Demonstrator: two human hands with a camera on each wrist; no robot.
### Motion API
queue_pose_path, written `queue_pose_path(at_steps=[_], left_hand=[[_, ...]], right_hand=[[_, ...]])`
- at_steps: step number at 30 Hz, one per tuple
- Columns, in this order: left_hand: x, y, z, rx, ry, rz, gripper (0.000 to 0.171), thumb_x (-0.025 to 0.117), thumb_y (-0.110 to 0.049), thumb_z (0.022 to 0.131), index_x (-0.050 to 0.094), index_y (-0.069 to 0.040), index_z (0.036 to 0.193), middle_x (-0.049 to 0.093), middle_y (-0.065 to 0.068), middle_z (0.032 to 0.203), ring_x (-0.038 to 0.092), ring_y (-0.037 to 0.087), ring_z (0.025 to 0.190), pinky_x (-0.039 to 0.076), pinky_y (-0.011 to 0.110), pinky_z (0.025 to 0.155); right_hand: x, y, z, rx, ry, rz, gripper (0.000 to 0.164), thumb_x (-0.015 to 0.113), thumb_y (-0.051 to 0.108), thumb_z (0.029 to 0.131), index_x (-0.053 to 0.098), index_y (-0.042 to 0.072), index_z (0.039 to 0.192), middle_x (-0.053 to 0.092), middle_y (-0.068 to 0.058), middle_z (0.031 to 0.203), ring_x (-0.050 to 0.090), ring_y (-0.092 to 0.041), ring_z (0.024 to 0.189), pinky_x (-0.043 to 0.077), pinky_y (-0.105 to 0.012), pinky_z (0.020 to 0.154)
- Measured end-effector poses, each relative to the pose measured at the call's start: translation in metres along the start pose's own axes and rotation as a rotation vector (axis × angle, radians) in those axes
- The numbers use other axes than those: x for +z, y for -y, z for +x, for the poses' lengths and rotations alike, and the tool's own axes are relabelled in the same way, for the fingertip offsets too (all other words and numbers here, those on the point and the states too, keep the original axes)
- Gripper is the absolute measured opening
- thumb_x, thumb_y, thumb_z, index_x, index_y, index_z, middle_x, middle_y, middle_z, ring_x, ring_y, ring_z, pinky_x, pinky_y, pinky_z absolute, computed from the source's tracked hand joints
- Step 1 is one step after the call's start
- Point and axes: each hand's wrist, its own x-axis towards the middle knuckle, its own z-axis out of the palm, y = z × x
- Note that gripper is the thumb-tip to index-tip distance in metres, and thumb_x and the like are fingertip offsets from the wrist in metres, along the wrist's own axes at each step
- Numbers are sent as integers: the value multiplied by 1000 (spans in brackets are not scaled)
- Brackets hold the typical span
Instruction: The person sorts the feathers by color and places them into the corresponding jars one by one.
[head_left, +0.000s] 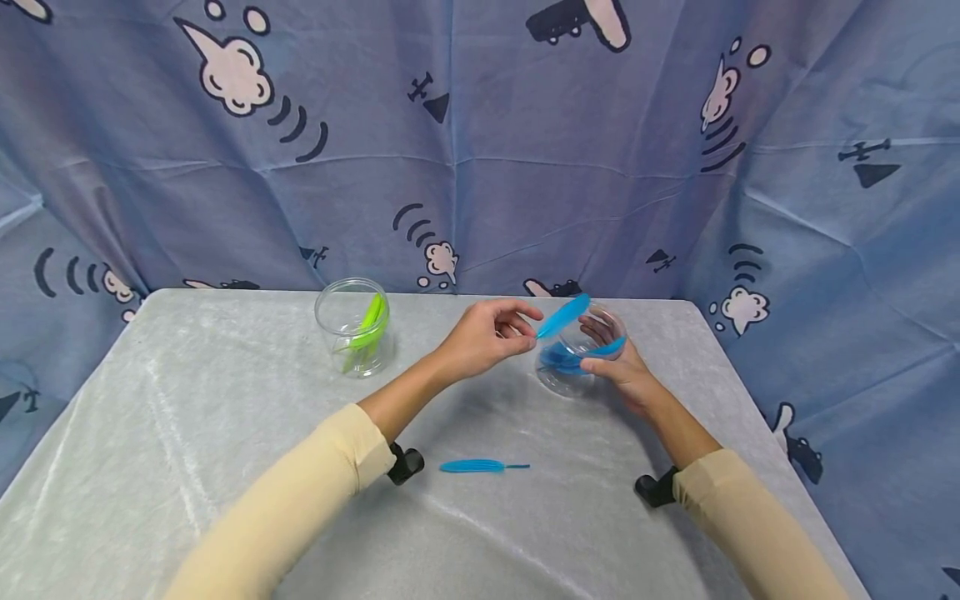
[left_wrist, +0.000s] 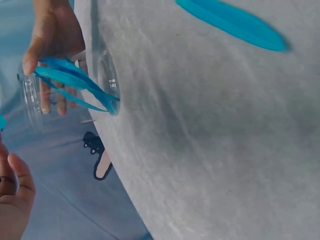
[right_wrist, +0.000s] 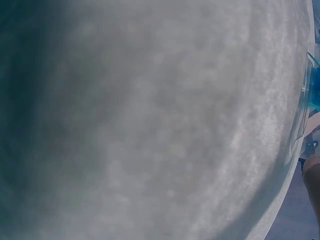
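Between thumb and fingers my left hand (head_left: 487,336) pinches a blue feather (head_left: 564,316) by its quill, slanted up at the mouth of a clear jar. That jar (head_left: 562,385) stands at the right of the table with several blue feathers (left_wrist: 75,80) inside. Around its right side my right hand (head_left: 626,371) grips it, thumb in front and fingers seen through the plastic behind. Another blue feather (head_left: 474,466) lies flat on the table, nearer to me. In the right wrist view only the jar's edge (right_wrist: 304,107) shows, at the far right.
A second clear jar (head_left: 337,354) holding bright green feathers (head_left: 369,325) stands at the back left. A pale grey cloth covers the table (head_left: 225,417). Behind it hangs a blue patterned curtain (head_left: 510,208), close to the back edge.
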Motion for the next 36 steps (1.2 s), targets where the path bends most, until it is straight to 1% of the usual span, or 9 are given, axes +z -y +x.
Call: queue_pose_path(at_steps=[3,8,13,19,22,26,30,33,36], left_hand=[[2,-2,7,-11,2,21,30,70,-2,91,67,-2,120,72,10,98,65,18,79,52,25,69],[7,-4,17,-34,25,70,28,70,-3,91,68,-3,120,72,9,96,65,18,78,53,25,67],[11,-4,24,-71,46,98,26,70,-4,91,68,-4,118,71,8,96,66,16,82,53,24,69],[16,-2,30,-84,57,123,25,69,-4,93,68,-3,117,71,9,98,66,17,87,54,23,72],[17,-1,33,-92,60,146,23,67,-4,93,69,-4,116,71,8,97,66,17,86,53,23,71],[17,-3,38,-99,61,171,22,68,-3,93,70,-3,115,72,8,94,67,16,85,53,24,72],[18,-5,42,-128,81,183,24,69,-4,92,69,-2,116,72,8,93,67,16,86,54,24,73],[21,-6,45,-158,89,180,26,70,-5,92,69,-2,118,72,8,94,67,16,86,54,24,74],[25,-6,47,-172,87,172,27,70,-7,92,69,-1,118,73,8,94,67,16,86,54,24,75]], right_hand=[[0,0,0,7,1,-4,82,68,-1,90,18,11,154,23,-21,160,18,-33,149,13,-54,119],[1,1,0,21,-9,-9,85,70,4,91,15,12,155,21,-20,161,17,-34,149,13,-54,120],[2,2,0,33,-15,-8,83,68,3,91,15,12,154,21,-18,160,17,-33,149,14,-54,119],[4,3,-2,38,-15,-2,82,68,4,91,15,12,154,20,-18,161,16,-33,149,15,-53,120],[4,4,-2,44,-20,-5,82,68,3,91,15,12,153,21,-19,160,16,-33,149,16,-52,120],[3,4,-2,37,-22,-3,81,68,1,90,18,13,152,23,-17,159,17,-32,149,20,-46,119],[3,2,-1,25,-18,13,81,68,-1,89,19,13,152,23,-17,159,17,-32,149,23,-42,117],[2,2,-2,23,-15,17,81,67,-1,89,19,13,152,21,-18,160,16,-32,149,22,-43,118],[2,1,-2,11,-5,4,79,65,-2,91,18,14,153,19,-19,161,15,-32,149,19,-47,119]])
